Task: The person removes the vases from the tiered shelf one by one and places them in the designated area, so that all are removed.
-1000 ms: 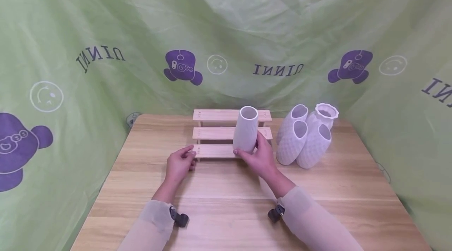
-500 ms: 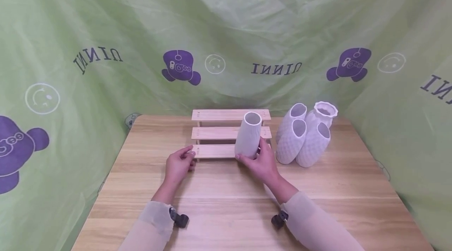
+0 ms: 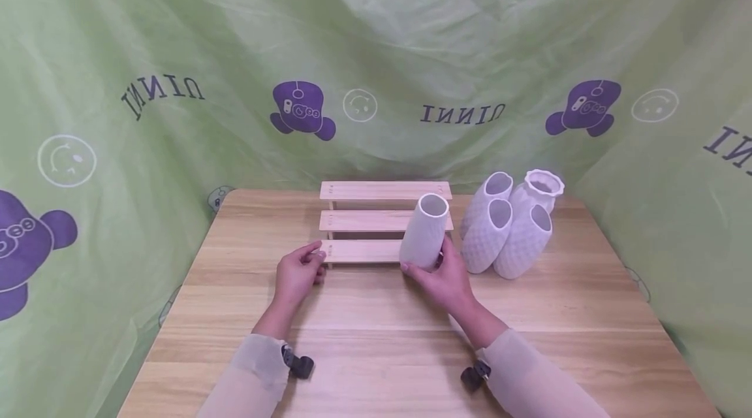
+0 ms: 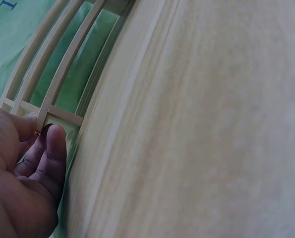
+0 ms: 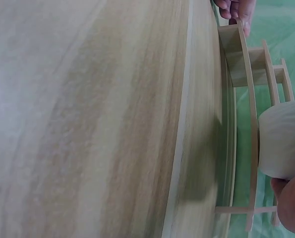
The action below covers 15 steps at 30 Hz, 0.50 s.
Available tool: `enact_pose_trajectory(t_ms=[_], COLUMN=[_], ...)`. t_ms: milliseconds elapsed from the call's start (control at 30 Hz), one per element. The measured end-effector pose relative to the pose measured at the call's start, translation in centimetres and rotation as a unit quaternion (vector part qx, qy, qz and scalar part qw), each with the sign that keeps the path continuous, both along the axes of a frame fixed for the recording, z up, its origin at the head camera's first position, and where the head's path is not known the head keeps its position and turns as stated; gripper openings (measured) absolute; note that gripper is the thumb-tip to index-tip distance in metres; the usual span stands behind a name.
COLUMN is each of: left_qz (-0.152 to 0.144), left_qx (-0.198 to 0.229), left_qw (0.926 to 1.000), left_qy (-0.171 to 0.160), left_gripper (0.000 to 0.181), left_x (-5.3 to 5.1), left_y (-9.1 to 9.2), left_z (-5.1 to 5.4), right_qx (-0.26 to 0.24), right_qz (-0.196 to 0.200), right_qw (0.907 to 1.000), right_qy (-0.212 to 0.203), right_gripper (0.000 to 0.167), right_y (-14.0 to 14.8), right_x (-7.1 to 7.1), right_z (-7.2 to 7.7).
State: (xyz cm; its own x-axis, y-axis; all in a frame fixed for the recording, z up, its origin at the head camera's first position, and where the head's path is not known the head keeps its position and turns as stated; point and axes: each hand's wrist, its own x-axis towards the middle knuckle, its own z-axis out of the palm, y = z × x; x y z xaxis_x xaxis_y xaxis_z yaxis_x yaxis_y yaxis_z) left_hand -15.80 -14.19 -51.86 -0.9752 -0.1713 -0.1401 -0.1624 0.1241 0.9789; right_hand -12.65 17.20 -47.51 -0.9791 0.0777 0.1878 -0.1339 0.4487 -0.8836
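My right hand (image 3: 449, 282) grips a white vase (image 3: 422, 238) low on its body, thumb in front and fingers behind. The vase leans slightly to the right over the right end of the lowest board of a three-step wooden rack (image 3: 361, 251). In the right wrist view the base of the vase (image 5: 283, 139) is at that board, touching or nearly so. My left hand (image 3: 298, 275) pinches the left end of the same board; thumb and fingers (image 4: 55, 146) show around the board end in the left wrist view.
Several white textured vases (image 3: 484, 241) stand close together right of the rack, one with a wavy rim (image 3: 543, 184). They are near my right hand. The wooden table (image 3: 376, 339) ends at a green printed cloth (image 3: 382, 26) behind and on both sides.
My right hand has shifted the vase rightward along the rack and a little toward me, and the vase now leans more to the right. My left hand stays at the board's left end.
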Motion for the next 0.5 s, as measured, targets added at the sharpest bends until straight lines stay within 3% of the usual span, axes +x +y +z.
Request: enact_pose_trajectory(t_ms=[500], left_qz=[-0.006], left_qx=[0.004], left_qw=[1.0000], left_qy=[0.005], left_gripper=[0.035], left_x=[0.0], left_y=[-0.1], left_z=[-0.1], right_qx=[0.010], right_qz=[-0.019], right_qw=[0.9996], right_qy=[0.021], right_gripper=[0.087], right_y=[1.5], right_x=[0.9], right_z=[-0.2])
